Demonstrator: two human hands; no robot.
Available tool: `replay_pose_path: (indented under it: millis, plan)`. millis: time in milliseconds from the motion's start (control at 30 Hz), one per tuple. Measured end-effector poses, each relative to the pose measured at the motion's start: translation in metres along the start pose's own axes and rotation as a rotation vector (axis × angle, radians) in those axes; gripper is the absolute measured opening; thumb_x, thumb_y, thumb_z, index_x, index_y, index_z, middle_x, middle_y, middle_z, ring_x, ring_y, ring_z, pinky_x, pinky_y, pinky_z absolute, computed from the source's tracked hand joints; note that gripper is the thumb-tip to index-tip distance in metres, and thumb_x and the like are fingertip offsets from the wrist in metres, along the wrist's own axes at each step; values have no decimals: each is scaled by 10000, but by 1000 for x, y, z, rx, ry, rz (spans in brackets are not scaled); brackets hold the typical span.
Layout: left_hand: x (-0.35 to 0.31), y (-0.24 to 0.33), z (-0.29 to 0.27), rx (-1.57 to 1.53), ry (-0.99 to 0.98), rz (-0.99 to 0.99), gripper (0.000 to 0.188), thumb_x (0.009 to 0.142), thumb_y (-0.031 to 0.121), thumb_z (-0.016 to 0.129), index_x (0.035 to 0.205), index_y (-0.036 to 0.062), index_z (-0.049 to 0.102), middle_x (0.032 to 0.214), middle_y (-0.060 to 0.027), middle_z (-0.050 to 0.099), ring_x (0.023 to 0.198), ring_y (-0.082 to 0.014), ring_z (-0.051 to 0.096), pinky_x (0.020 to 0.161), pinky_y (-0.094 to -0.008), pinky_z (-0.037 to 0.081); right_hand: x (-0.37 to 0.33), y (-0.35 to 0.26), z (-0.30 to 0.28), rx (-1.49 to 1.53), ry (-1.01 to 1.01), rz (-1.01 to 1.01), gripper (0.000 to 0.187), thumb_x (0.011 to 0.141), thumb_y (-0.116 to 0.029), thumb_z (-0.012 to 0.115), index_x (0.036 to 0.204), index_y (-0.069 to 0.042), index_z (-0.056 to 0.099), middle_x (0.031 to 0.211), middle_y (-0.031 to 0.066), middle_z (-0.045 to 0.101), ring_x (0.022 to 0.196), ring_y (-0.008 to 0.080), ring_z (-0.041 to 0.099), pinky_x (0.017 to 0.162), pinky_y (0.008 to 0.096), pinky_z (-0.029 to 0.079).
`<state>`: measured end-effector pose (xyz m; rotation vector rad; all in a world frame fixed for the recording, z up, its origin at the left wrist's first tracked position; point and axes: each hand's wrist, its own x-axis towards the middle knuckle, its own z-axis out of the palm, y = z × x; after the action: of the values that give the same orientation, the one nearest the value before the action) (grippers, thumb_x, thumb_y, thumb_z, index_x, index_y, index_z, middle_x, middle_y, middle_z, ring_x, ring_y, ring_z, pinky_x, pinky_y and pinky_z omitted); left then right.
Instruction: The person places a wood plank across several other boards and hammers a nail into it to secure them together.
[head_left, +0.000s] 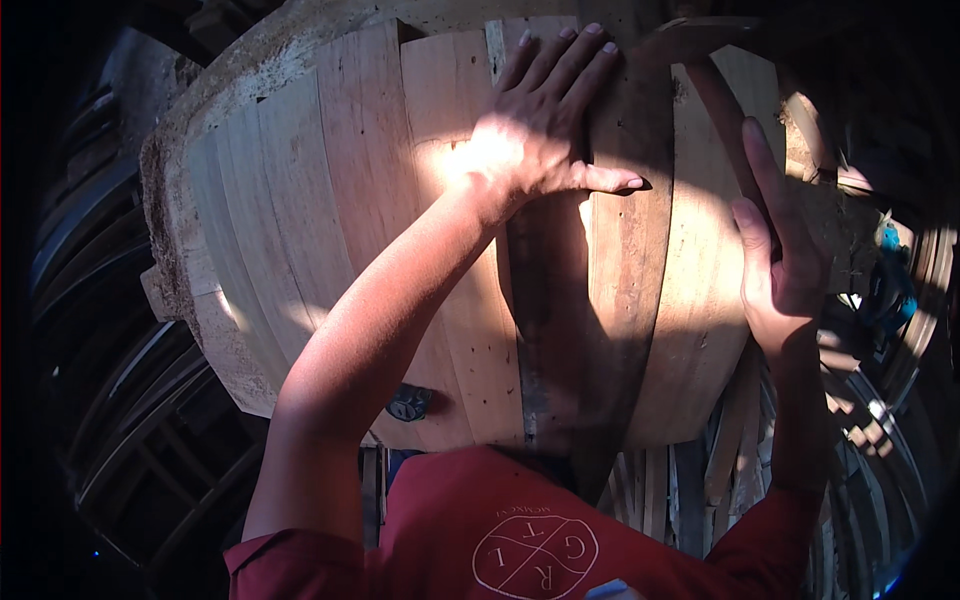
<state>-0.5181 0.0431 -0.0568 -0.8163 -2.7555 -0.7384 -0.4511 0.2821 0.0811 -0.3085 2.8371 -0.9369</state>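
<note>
Several pale and brown wooden boards (pixel 365 140) lie side by side in front of me, sunlit in patches. My left hand (pixel 545 130) lies flat on the boards near their far end, fingers spread and thumb out to the right, with nothing gripped. At the right edge is my right hand (pixel 785 235), its fingers stretched out and thumb apart. A narrow reddish-brown wooden strip (pixel 722 118) slants down from the far side to between that thumb and fingers; part of the hand is in shadow. A small dark round object (pixel 409 402), its kind unclear, sits on the boards beneath my left forearm.
Under the boards a rough, dust-covered support (pixel 165 215) shows at the left. Curved wooden pieces (pixel 125 350) are stacked in shadow on the left. A teal and black power tool (pixel 890 285) lies among wood pieces at the right. Narrow slats (pixel 735 440) stand below the near right edge.
</note>
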Motion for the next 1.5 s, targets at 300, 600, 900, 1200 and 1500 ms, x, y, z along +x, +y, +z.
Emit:
replay_pose_path:
  millis: [300,600,900,1200,1500]
  plan:
    - [2,0,-1,-30,24,13,1310,653,987,506,1567,54,403,1646,-150,361,1524,-330,333,1282,-528,183,2,5,-1,32,32,-21,504,1027,-70,595,1514,-192,548,1335,147,685,1131,303,709,906,366,554]
    - [1,-2,0,-4,27,15,1321,646,987,515,1569,50,395,1642,-147,366,1523,-336,333,1282,-527,187,-2,-2,0,48,-22,-27,479,1023,-75,584,1491,-174,566,1362,183,657,1207,363,673,965,406,551]
    - [1,-1,1,-14,13,17,1312,645,985,534,1565,58,404,1639,-152,373,1524,-340,335,1274,-538,201,-10,5,0,144,193,3,496,1042,-52,559,1535,-80,502,1486,126,601,1193,257,679,979,352,517]
    - [7,3,-1,-8,-63,55,1278,639,870,715,1575,66,382,1635,-187,367,1509,-367,360,1256,-551,240,-39,31,9,173,232,241,464,1039,-110,579,1498,-111,514,1124,175,709,939,249,710,820,373,554]
    - [8,12,-1,23,-130,30,1196,704,772,764,1574,46,383,1608,-329,315,1511,-481,285,1249,-580,230,-119,46,55,704,321,613,512,959,1,570,1452,15,430,1151,118,595,953,142,585,851,302,501]
